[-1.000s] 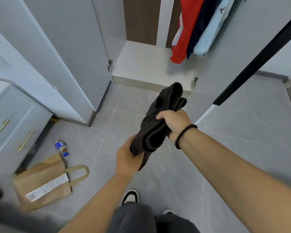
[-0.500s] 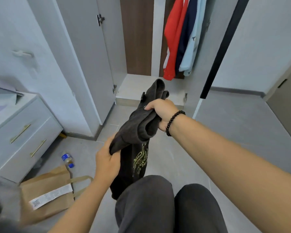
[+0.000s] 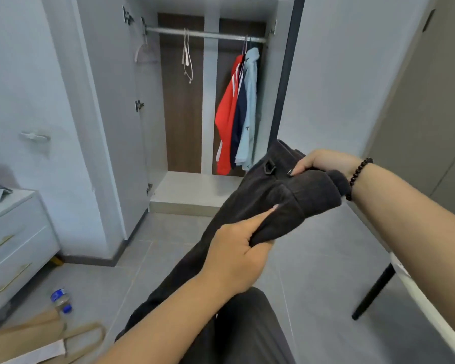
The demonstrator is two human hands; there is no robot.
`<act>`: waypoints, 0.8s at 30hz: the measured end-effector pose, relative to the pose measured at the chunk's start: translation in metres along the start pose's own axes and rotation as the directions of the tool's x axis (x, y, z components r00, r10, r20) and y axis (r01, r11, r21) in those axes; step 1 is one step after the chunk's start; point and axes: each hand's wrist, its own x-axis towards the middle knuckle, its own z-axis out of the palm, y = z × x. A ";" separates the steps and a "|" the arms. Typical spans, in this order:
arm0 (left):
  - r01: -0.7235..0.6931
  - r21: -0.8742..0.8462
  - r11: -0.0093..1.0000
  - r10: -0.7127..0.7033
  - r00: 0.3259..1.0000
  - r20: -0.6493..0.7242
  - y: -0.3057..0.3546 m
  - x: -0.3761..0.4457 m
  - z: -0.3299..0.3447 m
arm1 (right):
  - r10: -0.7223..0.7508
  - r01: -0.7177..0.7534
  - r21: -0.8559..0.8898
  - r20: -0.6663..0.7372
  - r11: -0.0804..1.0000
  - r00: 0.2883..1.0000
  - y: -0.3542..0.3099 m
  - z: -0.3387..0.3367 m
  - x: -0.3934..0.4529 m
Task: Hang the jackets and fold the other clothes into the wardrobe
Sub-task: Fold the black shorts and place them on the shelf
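Both hands hold a dark grey garment (image 3: 273, 198) in front of the open wardrobe (image 3: 202, 185). My left hand (image 3: 237, 256) grips its lower bunched fold, thumb along the cloth. My right hand (image 3: 323, 162), with a black bead bracelet on the wrist, grips the upper edge near a belt loop. The rest of the garment hangs down to the lower left over my knees. On the wardrobe's rail (image 3: 205, 34) hang a red jacket (image 3: 227, 119), a navy one (image 3: 239, 122) and a light blue one (image 3: 250, 111), plus empty hangers (image 3: 187, 59).
A drawer unit with gold handles (image 3: 13, 248) stands at the left. A plastic bottle (image 3: 61, 302) and a brown paper bag (image 3: 37, 340) lie on the floor below it. A white table edge with a black leg (image 3: 373, 292) is at the right.
The view has risen, showing the rail and hangers. The garment has moved up and to the right, and my hands have spread further apart along it.
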 end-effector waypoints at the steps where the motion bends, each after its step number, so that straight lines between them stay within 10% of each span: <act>1: 0.017 -0.005 1.000 -0.016 0.999 0.039 0.006 -0.003 0.019 | 0.023 -0.024 -0.046 -0.035 0.999 0.999 0.008 -0.016 -0.010; 10: 0.111 0.202 0.973 -0.201 0.838 0.507 0.016 -0.037 0.095 | 0.175 -0.246 -0.273 -0.262 0.930 0.949 0.102 -0.092 -0.049; 16: 0.067 0.708 0.703 -0.474 0.787 0.395 -0.059 -0.051 0.028 | 0.197 -0.314 -0.427 -0.296 0.848 0.935 0.124 -0.071 -0.021; 24: 0.194 0.757 0.623 -0.559 0.788 0.258 -0.115 -0.126 -0.065 | 0.084 -0.172 -0.555 -0.181 0.814 0.980 0.097 0.012 0.015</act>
